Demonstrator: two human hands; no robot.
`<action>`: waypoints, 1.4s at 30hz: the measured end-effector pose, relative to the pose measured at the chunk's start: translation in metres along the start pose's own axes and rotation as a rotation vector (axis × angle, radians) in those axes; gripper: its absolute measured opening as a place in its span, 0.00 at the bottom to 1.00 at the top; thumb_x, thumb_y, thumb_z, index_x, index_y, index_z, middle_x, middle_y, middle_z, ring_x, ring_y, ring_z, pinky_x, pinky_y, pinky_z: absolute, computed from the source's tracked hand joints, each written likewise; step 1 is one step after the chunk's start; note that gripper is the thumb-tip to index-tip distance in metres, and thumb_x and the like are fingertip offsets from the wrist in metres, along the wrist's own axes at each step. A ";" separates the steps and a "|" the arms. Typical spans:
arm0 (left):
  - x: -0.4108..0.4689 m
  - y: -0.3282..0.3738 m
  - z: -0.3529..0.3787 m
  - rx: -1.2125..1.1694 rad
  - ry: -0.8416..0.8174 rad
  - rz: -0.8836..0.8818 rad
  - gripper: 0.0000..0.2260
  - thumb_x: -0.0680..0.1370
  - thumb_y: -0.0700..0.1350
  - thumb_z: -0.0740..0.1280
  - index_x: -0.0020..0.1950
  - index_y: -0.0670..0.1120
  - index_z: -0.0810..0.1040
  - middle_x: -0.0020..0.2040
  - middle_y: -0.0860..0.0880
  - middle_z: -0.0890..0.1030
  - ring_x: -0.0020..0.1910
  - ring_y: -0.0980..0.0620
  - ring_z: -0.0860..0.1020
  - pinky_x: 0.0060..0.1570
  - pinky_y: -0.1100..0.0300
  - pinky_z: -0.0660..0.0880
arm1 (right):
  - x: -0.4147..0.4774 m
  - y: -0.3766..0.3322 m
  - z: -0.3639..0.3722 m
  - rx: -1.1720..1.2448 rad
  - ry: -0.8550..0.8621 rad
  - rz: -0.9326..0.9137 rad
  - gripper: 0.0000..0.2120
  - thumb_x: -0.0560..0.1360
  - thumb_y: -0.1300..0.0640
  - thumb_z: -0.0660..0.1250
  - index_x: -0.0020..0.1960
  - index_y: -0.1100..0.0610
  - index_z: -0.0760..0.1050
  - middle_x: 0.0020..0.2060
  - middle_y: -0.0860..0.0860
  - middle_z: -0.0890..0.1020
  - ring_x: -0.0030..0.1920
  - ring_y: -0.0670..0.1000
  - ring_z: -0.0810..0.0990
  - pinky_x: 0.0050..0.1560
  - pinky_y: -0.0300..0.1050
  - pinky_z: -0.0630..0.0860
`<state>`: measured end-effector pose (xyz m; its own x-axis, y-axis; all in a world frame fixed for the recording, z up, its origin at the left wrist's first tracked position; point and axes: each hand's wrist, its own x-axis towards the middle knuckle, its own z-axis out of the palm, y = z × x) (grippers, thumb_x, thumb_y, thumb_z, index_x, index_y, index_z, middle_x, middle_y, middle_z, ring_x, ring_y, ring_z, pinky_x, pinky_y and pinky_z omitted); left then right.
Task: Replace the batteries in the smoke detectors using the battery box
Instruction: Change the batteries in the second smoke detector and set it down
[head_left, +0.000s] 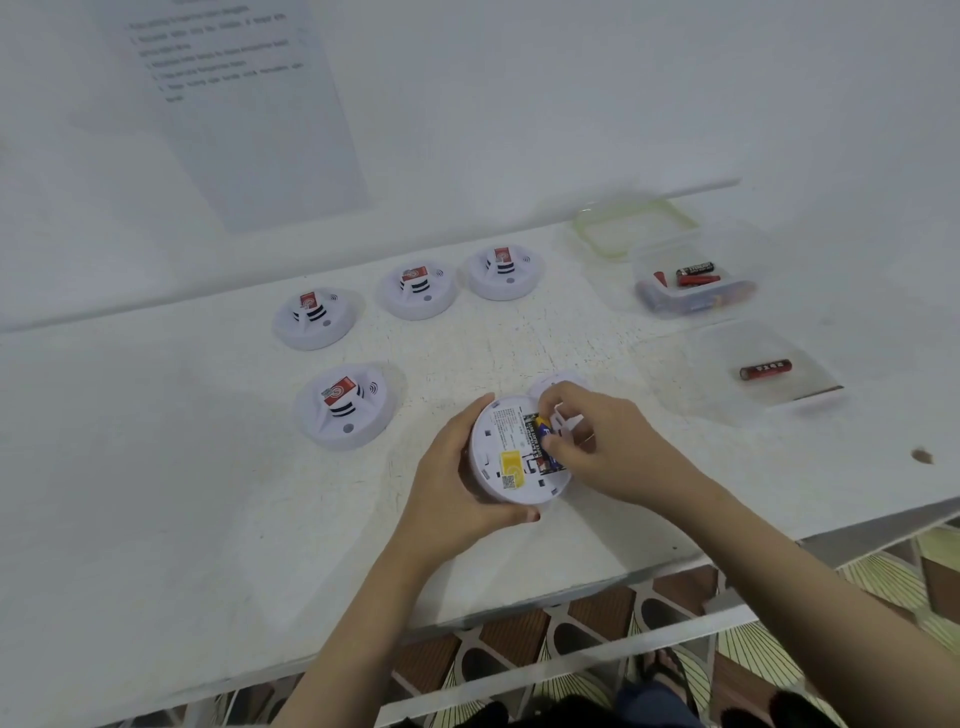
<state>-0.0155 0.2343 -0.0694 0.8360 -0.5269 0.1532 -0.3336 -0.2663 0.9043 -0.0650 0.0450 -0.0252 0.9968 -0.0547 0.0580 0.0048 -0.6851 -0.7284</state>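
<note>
1. A smoke detector (511, 452) is held back side up just above the table (208, 493). It is gripped around its left edge by the left hand (457, 488).
2. A blue and yellow battery (543, 428) in the open slot is pinched by the fingers of the right hand (597, 447). It cannot be told if the battery is being pushed in or pulled out.
3. The battery could be put in the wrong way round if its ends are not checked. Then the detector would not work.
4. The battery could slip from the fingertips, because only a small part is held. It could roll off the near edge of the table.
5. The detector could tip or turn if it is pressed too hard on one side, since only one edge is gripped.
6. A small white round part (558, 384) lies just behind the hands. It looks like the cover, and it could be knocked away by the right wrist.
7. Old and new batteries could be mixed up. Some lie in the open battery box (696, 288) far to the right, with its lid (636, 226) behind it. One red battery (765, 370) lies alone on a clear tray (748, 405) nearer by.
8. Four more detectors (345, 405) wait face up to the left, so one could be missed.
</note>
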 end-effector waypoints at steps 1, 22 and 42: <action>0.000 0.000 0.000 0.008 0.001 0.004 0.47 0.55 0.52 0.81 0.72 0.52 0.67 0.66 0.56 0.74 0.66 0.55 0.73 0.63 0.52 0.75 | 0.002 0.000 -0.001 -0.015 -0.012 -0.001 0.08 0.75 0.57 0.66 0.48 0.46 0.68 0.44 0.49 0.77 0.38 0.46 0.79 0.35 0.36 0.74; 0.044 0.050 0.014 -0.125 0.041 0.114 0.40 0.57 0.49 0.80 0.66 0.56 0.69 0.63 0.59 0.76 0.63 0.57 0.75 0.56 0.61 0.76 | -0.012 0.005 -0.070 0.263 0.641 -0.044 0.11 0.70 0.69 0.69 0.44 0.54 0.73 0.35 0.42 0.81 0.37 0.43 0.81 0.43 0.33 0.76; 0.137 0.103 0.105 -0.050 -0.222 0.180 0.45 0.57 0.36 0.82 0.72 0.49 0.68 0.63 0.54 0.78 0.59 0.59 0.78 0.48 0.69 0.76 | -0.019 0.081 -0.168 -0.325 0.231 -0.198 0.22 0.72 0.58 0.70 0.65 0.52 0.75 0.62 0.49 0.77 0.59 0.45 0.76 0.47 0.35 0.76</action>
<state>0.0186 0.0501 0.0029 0.6475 -0.7276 0.2266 -0.4414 -0.1157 0.8898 -0.0967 -0.1315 0.0296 0.9351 -0.0346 0.3528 0.1320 -0.8896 -0.4372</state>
